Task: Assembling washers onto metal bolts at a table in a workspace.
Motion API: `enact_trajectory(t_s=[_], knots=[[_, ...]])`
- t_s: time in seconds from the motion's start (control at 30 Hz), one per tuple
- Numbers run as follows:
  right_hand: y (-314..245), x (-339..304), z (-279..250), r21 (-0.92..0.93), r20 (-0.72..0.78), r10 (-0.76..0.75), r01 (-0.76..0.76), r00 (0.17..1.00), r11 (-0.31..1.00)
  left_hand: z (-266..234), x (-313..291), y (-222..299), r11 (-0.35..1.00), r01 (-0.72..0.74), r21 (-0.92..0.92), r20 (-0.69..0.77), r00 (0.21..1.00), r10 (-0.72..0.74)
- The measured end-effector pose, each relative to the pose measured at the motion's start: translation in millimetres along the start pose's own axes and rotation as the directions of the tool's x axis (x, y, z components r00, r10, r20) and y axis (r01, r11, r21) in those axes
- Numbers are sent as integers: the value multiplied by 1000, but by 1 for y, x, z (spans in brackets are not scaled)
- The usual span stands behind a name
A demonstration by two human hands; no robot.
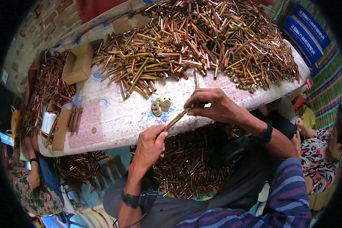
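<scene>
My left hand (150, 146) is closed around the lower end of a brass-coloured expansion bolt (174, 121), which slants up to the right over the table's near edge. At the bolt's upper end my right hand (214, 104) pinches with thumb and fingers; whether a small part sits between those fingertips is hidden. Just left of the right hand lies a little heap of washers (160, 105) on the patterned cloth. Beyond it spreads a large pile of loose brass-coloured bolts and sleeves (186, 41). One single bolt (196, 78) lies behind my right hand.
An open cardboard box (78, 64) stands at the left, with another box (60, 129) nearer. Nuts (241, 84) edge the pile at right. More bolts (190, 167) lie below the table. Blue boxes (304, 38) stand far right. Two people sit at left (34, 186) and right (323, 152).
</scene>
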State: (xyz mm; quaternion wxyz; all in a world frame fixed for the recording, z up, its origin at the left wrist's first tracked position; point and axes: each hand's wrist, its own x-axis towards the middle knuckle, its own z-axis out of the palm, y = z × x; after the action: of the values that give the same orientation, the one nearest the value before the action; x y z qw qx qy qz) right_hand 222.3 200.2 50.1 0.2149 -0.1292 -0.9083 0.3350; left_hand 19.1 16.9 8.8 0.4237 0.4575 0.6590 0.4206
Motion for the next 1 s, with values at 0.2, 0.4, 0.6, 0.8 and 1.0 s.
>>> enact_trajectory(t_s=[0.2, 0.4, 0.6, 0.8, 1.0], knots=[[-1, -4, 2, 22, -1, -76, 76, 997, 997, 1, 0, -8, 997, -80, 21, 37, 996, 79], [-7, -4, 1, -17, 59, -65, 66, 996, 998, -3, 0, -9, 950, -254, 183, 7, 966, 257], [-7, -11, 10, -104, 104, 46, -35, 994, 994, -1, -2, -6, 888, -373, 270, 20, 924, 382], [-17, -10, 11, -132, 108, 58, -43, 993, 990, -2, -4, -7, 897, -373, 238, 15, 925, 380], [-24, -12, 4, -90, 222, 78, -59, 972, 994, -3, -7, -2, 915, -342, 216, 39, 939, 341]])
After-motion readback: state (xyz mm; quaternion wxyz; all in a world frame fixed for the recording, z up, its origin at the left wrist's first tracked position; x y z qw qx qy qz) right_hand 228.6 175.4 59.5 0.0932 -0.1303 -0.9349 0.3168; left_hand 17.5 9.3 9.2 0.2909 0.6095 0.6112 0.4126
